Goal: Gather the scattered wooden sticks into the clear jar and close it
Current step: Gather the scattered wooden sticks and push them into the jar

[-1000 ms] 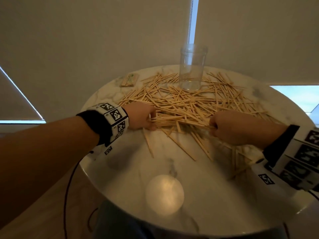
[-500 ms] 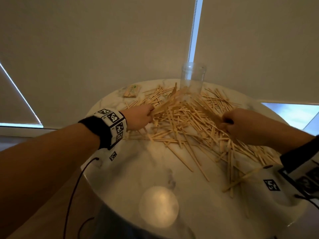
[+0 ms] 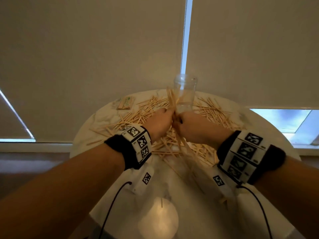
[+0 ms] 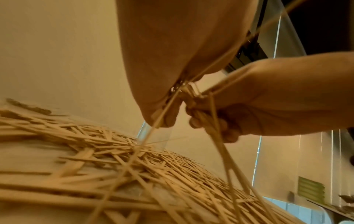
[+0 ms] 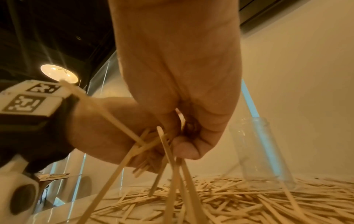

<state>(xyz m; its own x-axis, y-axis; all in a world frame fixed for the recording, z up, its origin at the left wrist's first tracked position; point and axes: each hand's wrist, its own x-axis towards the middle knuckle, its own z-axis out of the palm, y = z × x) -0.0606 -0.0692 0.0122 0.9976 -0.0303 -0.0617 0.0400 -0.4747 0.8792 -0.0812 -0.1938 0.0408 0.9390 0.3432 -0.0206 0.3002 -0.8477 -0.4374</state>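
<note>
Many thin wooden sticks (image 3: 205,109) lie strewn over the round marble table (image 3: 269,128). The clear jar (image 3: 185,94) stands upright, open and without sticks at the table's far edge. My left hand (image 3: 160,121) and right hand (image 3: 188,123) are pressed together just in front of the jar, both gripping one bundle of sticks (image 3: 171,98) that stands nearly upright above the pile. In the left wrist view the bundle (image 4: 216,128) splays out below both fists. The right wrist view has my right hand (image 5: 184,84) curled round the sticks, with the jar (image 5: 262,153) to its right. No lid is in view.
A flat wooden pack with a green label (image 3: 125,102) lies at the table's back left. A lamp's reflection (image 3: 158,219) shines on the near part of the tabletop. Roller blinds hang close behind the table. Cables run from both wrist units.
My hands, spread apart on the pile a second ago, have come together and swung the gripped sticks from lying flat to nearly upright, closer to the jar.
</note>
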